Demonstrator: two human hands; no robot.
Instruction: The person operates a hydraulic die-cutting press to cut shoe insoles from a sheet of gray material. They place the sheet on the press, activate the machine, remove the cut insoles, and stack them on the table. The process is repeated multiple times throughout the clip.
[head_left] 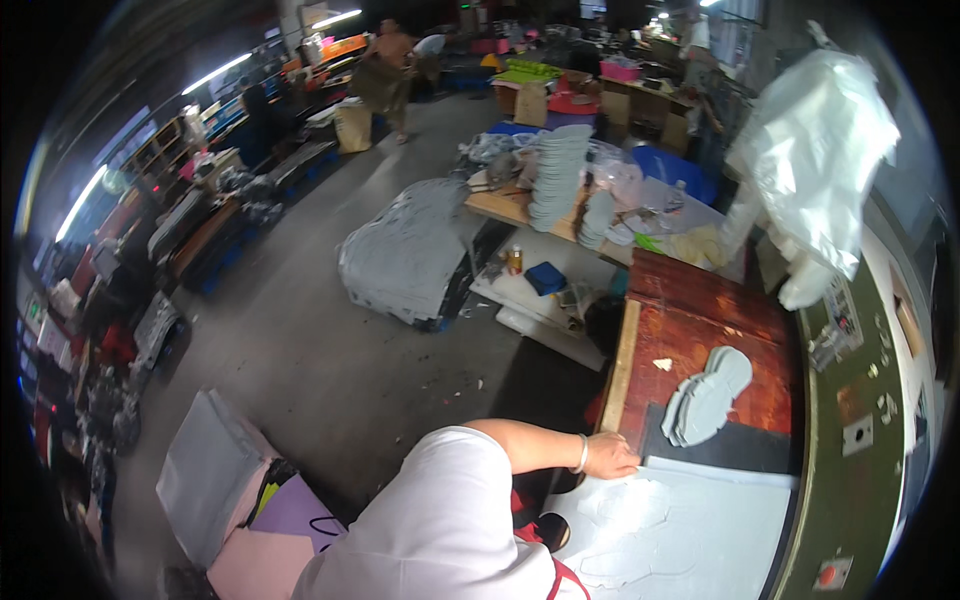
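Note:
My left hand (610,456) reaches out from a white sleeve, with a pale bracelet at the wrist. Its fingers are bent together at the far left corner of a pale grey sheet (700,530) and seem to grip its edge. Curved outlines, like cut lines, run across the shiny sheet. Just beyond it lies a small, fanned-out pile of grey sole-shaped pieces (705,398), partly on a black strip and partly on a worn red-brown board (690,310). My right hand is out of the picture.
A green machine panel (853,440) with a red button (828,575) borders the right. Clear plastic bags (815,150) hang above it. Tall stacks of grey pieces (560,180) stand on a table ahead. Grey sheets (410,250) are piled on the floor. A person (390,75) stands far back.

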